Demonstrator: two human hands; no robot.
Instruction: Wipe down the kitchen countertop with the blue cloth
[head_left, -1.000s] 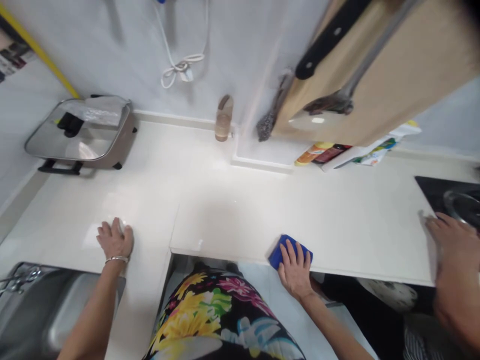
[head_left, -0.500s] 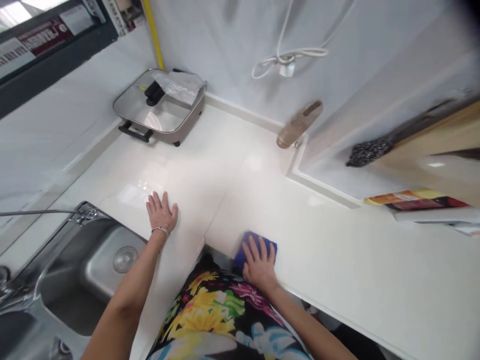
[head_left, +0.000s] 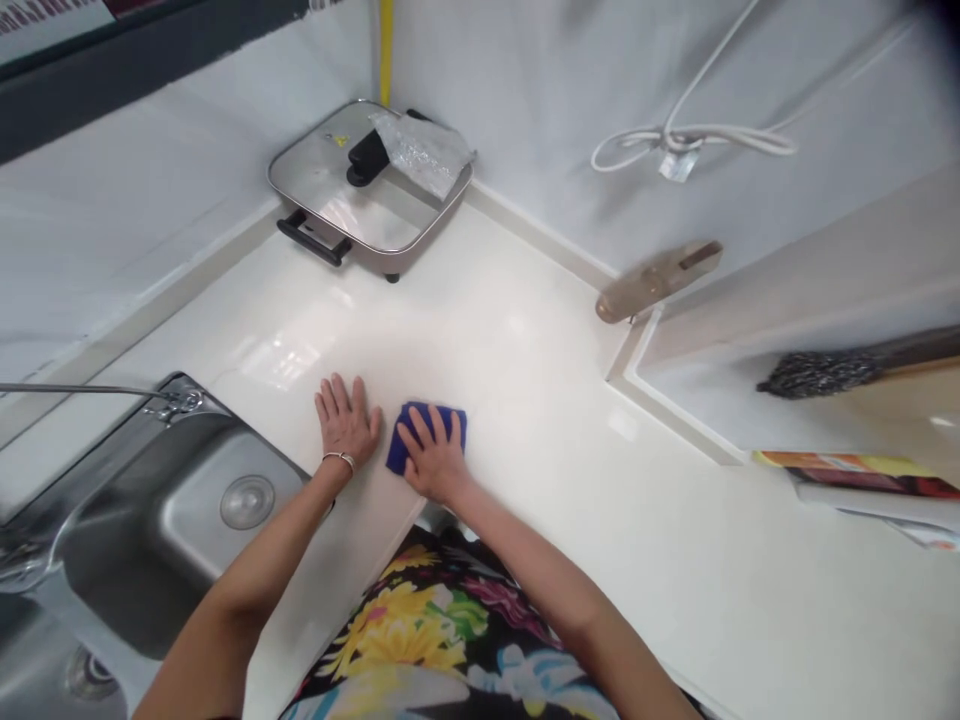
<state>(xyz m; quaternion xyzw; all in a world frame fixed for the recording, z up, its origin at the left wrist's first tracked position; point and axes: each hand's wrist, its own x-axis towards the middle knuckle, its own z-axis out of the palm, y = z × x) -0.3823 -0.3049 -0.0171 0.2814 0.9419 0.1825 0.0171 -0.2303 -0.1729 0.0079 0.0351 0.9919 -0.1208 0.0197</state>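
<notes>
My right hand presses down on a folded blue cloth near the inner corner of the white countertop. Its fingers lie over the cloth and hold it against the surface. Just to the left, my left hand rests flat on the counter with its fingers spread and nothing in it. A bracelet circles that wrist. The cloth lies beside the left thumb, a small gap between them.
A steel sink is at the left. In the back corner stands an electric pan with a glass lid. A brown bottle-shaped object is by the wall, below a tied white cord. Packets lie along the right wall.
My right hand has slid the blue cloth leftward along the counter, close to my left hand. The view has turned left; the other person's hand at the right is out of view.
</notes>
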